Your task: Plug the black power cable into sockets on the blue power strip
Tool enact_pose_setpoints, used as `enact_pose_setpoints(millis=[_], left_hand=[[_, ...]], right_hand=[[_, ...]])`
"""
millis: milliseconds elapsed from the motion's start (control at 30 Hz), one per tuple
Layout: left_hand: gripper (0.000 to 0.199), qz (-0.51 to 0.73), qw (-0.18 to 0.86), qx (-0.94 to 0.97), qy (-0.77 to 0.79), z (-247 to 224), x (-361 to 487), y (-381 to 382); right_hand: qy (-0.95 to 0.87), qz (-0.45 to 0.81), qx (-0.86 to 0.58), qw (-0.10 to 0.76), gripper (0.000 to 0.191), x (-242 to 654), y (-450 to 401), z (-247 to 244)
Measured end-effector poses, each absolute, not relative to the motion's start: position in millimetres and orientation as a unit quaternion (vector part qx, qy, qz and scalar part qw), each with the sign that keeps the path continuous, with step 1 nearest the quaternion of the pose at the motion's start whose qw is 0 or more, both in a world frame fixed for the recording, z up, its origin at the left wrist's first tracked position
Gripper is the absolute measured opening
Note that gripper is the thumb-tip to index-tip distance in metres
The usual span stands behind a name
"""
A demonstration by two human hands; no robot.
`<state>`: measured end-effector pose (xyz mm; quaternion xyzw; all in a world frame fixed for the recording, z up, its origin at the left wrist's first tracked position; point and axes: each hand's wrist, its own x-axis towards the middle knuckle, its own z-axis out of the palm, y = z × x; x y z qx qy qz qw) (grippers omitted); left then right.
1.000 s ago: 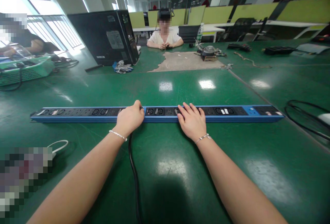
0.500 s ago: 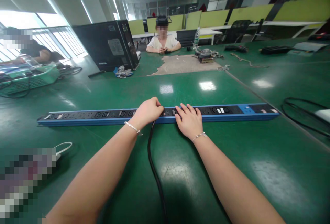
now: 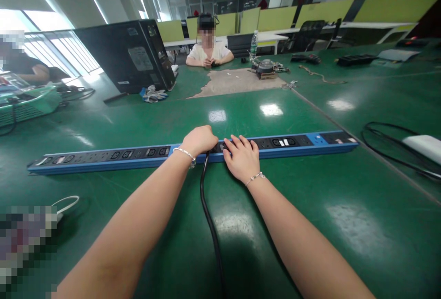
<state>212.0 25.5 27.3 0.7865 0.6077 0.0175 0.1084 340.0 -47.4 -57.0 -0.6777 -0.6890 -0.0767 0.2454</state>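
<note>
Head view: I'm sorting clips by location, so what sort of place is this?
Probably an open-plan office doubling as a workshop: yellow-green partitions line the background, and a green worktable in front bears a long blue-and-black power strip.

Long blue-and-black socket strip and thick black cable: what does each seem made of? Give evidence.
Socket strip: blue rails probably coated metal, straight with satin sheen; sockets apparently plastic, dull black. Cable: likely rubber or plastic sheath, smooth, softly shiny, curving.

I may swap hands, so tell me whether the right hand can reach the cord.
Likely yes: the cord runs left of the right hand, its visible length uncovered; the left hand hides its top end.
</note>
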Motion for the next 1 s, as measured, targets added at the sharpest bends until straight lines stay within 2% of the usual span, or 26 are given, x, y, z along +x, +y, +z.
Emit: enact_pose_setpoints(millis=[467,667,867,1000], left_hand=[[0.033,-0.004,0.09,0.796,0.598,24.9,213.7,24.0],[0.033,-0.028,0.05,0.808,0.586,24.9,222.9,17.2],[0.029,-0.009,0.068,0.795,0.603,20.0,217.9,10.3],[0.028,0.021,0.027,0.797,0.603,14.3,220.8,-1.9]], right_hand=[[-0.689,-0.079,-0.675,0.253,0.039,339.7,-46.4,-59.2],[-0.687,-0.079,-0.671,0.266,0.039,339.8,-46.8,-59.1],[-0.685,-0.081,-0.672,0.27,0.038,339.3,-46.1,-60.7],[-0.676,-0.071,-0.672,0.293,0.038,334.1,-45.2,-60.3]])
